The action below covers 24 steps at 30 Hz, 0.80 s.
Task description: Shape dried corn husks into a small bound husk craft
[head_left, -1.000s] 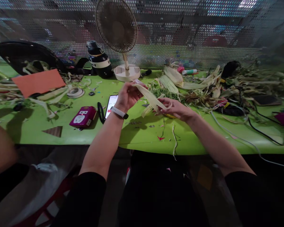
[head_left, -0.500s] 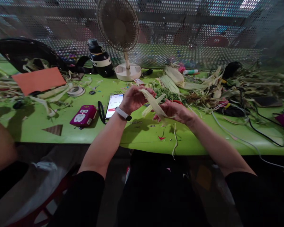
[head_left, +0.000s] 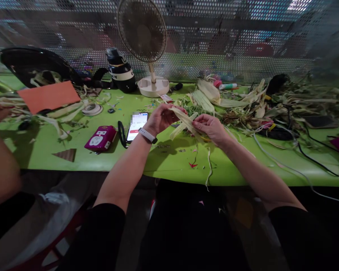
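Pale strips of dried corn husk [head_left: 183,122] cross one another between my hands, above the green table [head_left: 169,165]. My left hand [head_left: 162,118] is closed on the upper left end of the husk, and a light-strapped watch [head_left: 147,134] sits on that wrist. With thumb and fingers, my right hand [head_left: 210,128] pinches the strips on their right side. A phone [head_left: 137,126] with a timer on its screen lies beside my left wrist. Behind the hands is a heap of green stems [head_left: 196,105], partly hidden.
A white fan [head_left: 152,86] and a black bottle [head_left: 122,77] stand at the back. Husks and dry stalks [head_left: 260,105] pile up at the right, near cables [head_left: 285,162]. A magenta power adapter [head_left: 101,138] sits left. Another person's arm [head_left: 1,154] reaches in at far left.
My right hand has turned over and lifted a little, its fingers now pinching the husk where they were spread beneath it. My left hand has barely moved. The other person's hand shows more at left.
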Motion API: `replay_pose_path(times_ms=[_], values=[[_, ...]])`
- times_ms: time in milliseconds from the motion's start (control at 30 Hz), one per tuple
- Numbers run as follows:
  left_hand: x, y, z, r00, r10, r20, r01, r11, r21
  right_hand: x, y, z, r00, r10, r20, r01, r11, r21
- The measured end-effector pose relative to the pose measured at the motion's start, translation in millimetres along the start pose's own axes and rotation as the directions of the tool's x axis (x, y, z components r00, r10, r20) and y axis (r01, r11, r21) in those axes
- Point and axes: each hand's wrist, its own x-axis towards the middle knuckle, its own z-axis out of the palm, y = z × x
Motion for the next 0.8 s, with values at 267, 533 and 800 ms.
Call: replay_pose_path(times_ms=[267,533,800], values=[[4.9,-1.9,-3.1,0.999,0.027,-0.022,-0.026,0.998,0.061,-1.7,-7.0,-1.9,0.993,-0.111,-0.044,0.107,0.990,-0.089],[6.4,-4.2,-4.4,0.998,0.032,-0.046,-0.031,0.999,0.031,-2.8,-3.9,-2.0,0.979,0.173,0.112,-0.183,0.979,0.085],[3.9,-1.2,-0.4,0.994,0.047,-0.101,-0.044,0.999,0.025,0.0,2.0,-1.3,0.986,0.156,0.066,-0.162,0.981,0.105]])
